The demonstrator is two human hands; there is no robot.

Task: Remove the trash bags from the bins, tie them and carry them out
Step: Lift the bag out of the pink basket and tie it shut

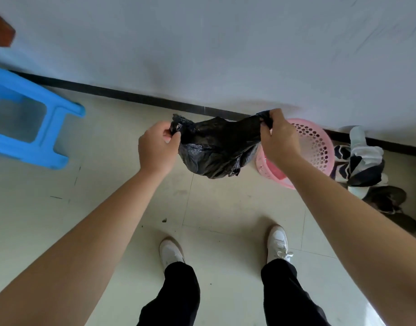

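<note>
Head view: a person stood on a pale tiled floor [225,208] facing a white wall [225,43], holding a black trash bag [216,149] in the air between both hands, clear of the floor and just left of a pink perforated bin [317,147] that stood near the skirting. The left hand [155,147] was clenched on one bunched corner of the bag's mouth at its left end, thumb and fingers pinching the plastic; the right hand [278,137] was likewise closed on the opposite corner at the right end, with a short tuft of plastic showing beyond its fingers. The mouth was drawn fairly taut between the two grips, and the body of the bag sagged below them. The bin appeared to have been emptied of its liner, so the step in hand was judged to be the tying. To do it well, both corners probably needed enough free length gathered beyond each grip to cross and knot; the hands would then come together over the sagging load, with the mouth kept uppermost so that nothing spilled. The film looked thin and crinkled, so a hard sideways pull might tear it at the pinch points. A blue plastic stool [30,118] stood well apart at the far left, and a pile of shoes [366,170] lay to the right of the bin, neither in the way.
</note>
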